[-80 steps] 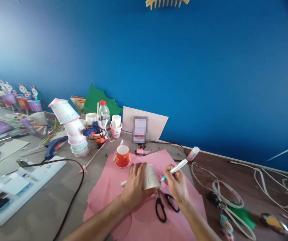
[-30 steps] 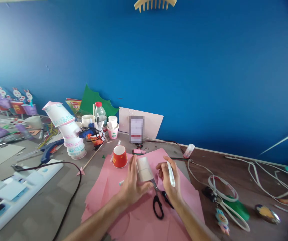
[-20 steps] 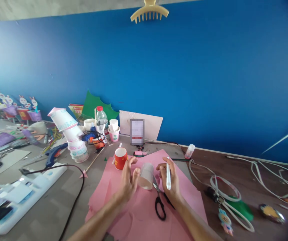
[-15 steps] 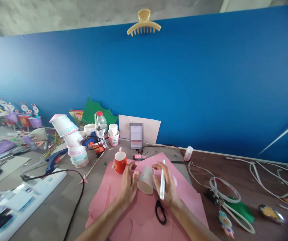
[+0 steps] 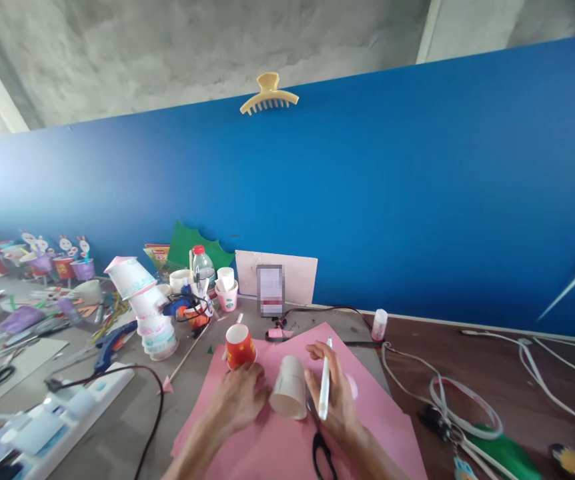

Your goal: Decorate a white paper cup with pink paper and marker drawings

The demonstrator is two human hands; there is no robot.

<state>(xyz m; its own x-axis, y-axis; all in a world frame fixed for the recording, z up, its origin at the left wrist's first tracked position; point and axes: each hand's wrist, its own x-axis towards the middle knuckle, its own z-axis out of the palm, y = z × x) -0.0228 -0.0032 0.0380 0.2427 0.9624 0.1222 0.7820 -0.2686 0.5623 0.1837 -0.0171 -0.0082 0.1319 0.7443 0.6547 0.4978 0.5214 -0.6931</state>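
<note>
A white paper cup (image 5: 287, 393) lies on its side on pink paper, its mouth toward me. My right hand (image 5: 335, 387) is just right of it, a white pen (image 5: 325, 383) held between thumb and fingers and the forefinger raised. My left hand (image 5: 240, 397) is left of the cup, back up and slightly blurred, its curled fingers close to the base of an upright red paper cup (image 5: 240, 347). Its fingertips are hidden, so contact with the red cup cannot be made out. Black-handled scissors (image 5: 323, 453) lie by my right wrist, partly covered.
Pink paper (image 5: 367, 413) covers the table before me. At left stand a leaning tower of decorated cups (image 5: 147, 310), a glue gun (image 5: 180, 303) and a white power strip (image 5: 92, 407) with a black cable. A phone (image 5: 270, 290) leans at the back; white cords (image 5: 467, 407) lie right.
My left hand has moved left from the white cup to the red cup, turning its back up. My right hand keeps the pen beside the white cup. The view has tilted up.
</note>
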